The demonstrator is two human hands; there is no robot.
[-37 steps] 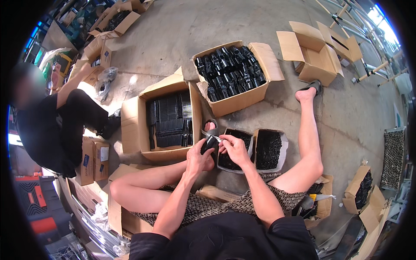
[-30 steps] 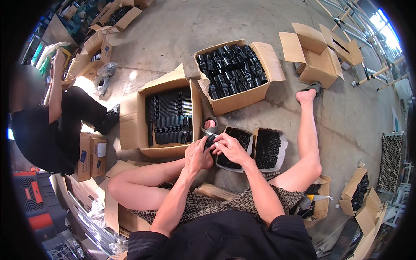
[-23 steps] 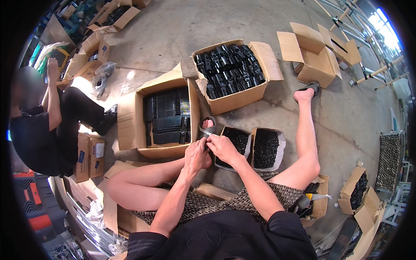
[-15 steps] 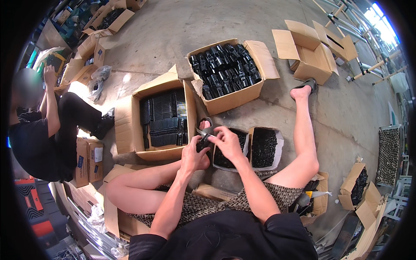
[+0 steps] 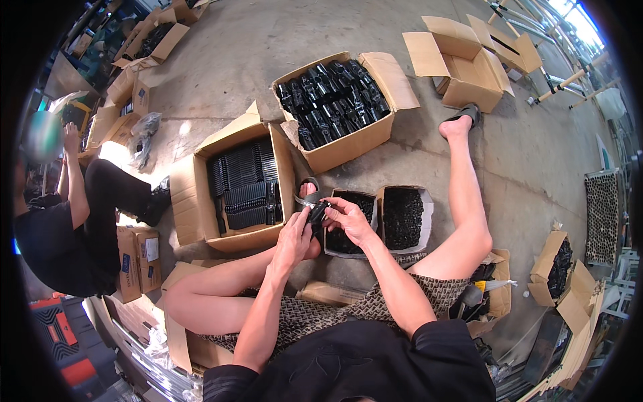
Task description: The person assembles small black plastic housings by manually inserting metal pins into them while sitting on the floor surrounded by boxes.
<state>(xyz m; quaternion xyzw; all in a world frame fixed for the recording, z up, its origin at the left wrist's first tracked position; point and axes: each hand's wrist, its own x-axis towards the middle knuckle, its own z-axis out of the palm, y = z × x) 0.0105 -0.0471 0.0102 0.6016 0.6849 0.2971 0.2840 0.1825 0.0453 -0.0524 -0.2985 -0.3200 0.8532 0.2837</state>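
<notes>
Between my hands is a black glossy part (image 5: 319,212), small and partly hidden by my fingers, so its exact kind does not show. My left hand (image 5: 295,236) is closed round its lower left side. From the right, my right hand (image 5: 349,220) pinches its other side with thumb and fingers. Close by my right hand stand two small open boxes, a left one (image 5: 347,252) and a right one (image 5: 426,224), both holding small black pieces. Left of my hands, an open carton (image 5: 287,161) holds neat rows of black slim parts.
Beyond, another carton (image 5: 348,150) is full of black parts. An open carton (image 5: 467,94) sits by my right foot. A co-worker (image 5: 60,221) sits at the left. Cartons with black items (image 5: 557,271) and metal tubes (image 5: 569,87) line the right side.
My right hand has come down a little and drawn nearer my left, and the black part shows more clearly between them. The whole view has shifted slightly.
</notes>
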